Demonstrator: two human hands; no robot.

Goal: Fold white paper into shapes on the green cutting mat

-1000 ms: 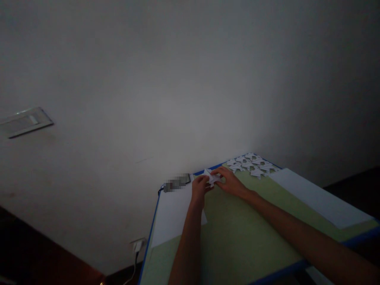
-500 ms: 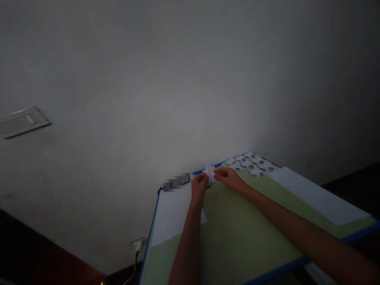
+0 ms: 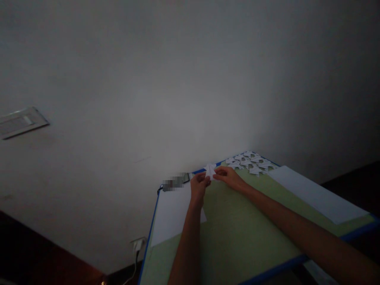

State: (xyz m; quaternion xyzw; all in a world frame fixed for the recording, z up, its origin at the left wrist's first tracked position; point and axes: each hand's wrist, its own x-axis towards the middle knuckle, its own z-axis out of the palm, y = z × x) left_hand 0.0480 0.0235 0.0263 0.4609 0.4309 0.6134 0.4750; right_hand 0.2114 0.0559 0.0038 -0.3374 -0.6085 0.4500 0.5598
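Note:
A small folded white paper piece is held just above the far edge of the green table. My left hand pinches its left side and my right hand pinches its right side. Both hands have their fingers closed on the paper. Several finished folded paper shapes lie in a cluster at the far right corner, a short way right of my right hand.
A white sheet lies at the table's left side under my left forearm. Another white sheet lies along the right edge. A dark phone-like object sits at the far left corner. A wall socket with a cable is below left.
The paper piece has been lifted off the table and turned between both hands; its point now sticks upward. Both hands shifted slightly toward the far edge.

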